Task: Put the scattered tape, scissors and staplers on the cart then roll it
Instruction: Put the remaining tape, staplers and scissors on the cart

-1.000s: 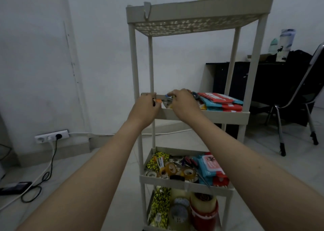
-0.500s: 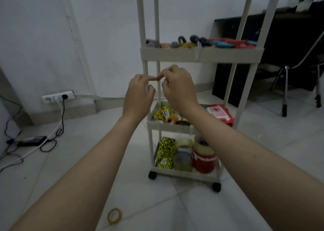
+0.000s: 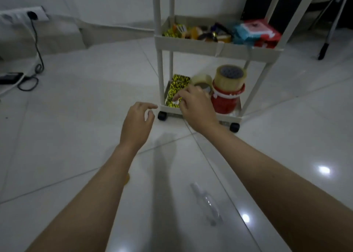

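Observation:
The white wheeled cart [image 3: 191, 45] stands on the tiled floor. Its middle shelf holds tape rolls and red and blue packs [image 3: 256, 32]. On the bottom shelf are a yellow-black pack [image 3: 176, 87], a clear tape roll [image 3: 202, 81] and a brown tape roll on a red one [image 3: 228, 85]. My left hand [image 3: 137, 125] hovers open, left of the cart's front wheel. My right hand [image 3: 194, 106] is held in front of the bottom shelf with loosely curled, empty fingers. A yellowish tape roll [image 3: 127, 179] on the floor peeks out from under my left forearm.
A clear plastic object [image 3: 207, 204] lies on the floor between my arms. A wall socket strip [image 3: 23, 16] with a black cable [image 3: 37, 60] is at the far left. A chair leg [image 3: 324, 47] and dark furniture stand at the right behind the cart.
My view has tilted down from the upper shelves to the floor. Both hands dropped from the second shelf to the level of the bottom shelf and moved apart.

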